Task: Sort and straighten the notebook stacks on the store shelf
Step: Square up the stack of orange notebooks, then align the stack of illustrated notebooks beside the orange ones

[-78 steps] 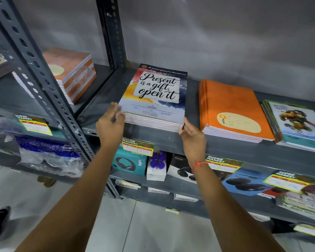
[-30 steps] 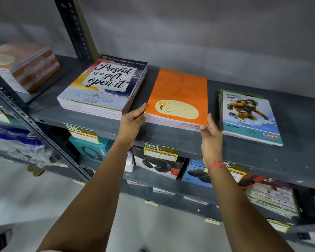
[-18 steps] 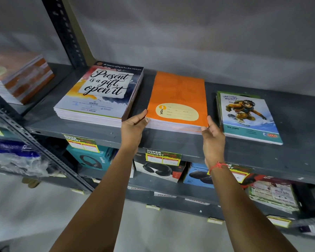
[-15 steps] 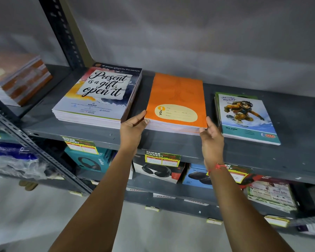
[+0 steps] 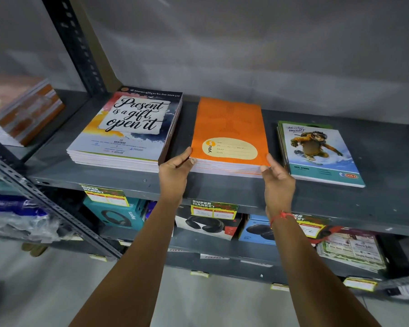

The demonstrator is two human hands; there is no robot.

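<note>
both hands grasping orange notebook stack [image 5: 229, 138] | left hand [image 5: 174, 172] near-left corner | right hand [image 5: 278, 182] near-right corner

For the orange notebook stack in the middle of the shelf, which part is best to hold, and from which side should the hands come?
Grip the orange notebook stack at its two front corners, coming from the open shelf front. It lies flat, with gaps to the neighbouring stacks on both sides, so a hand fits at each corner. The left hand and right hand already sit there, fingers along the sides.
</note>
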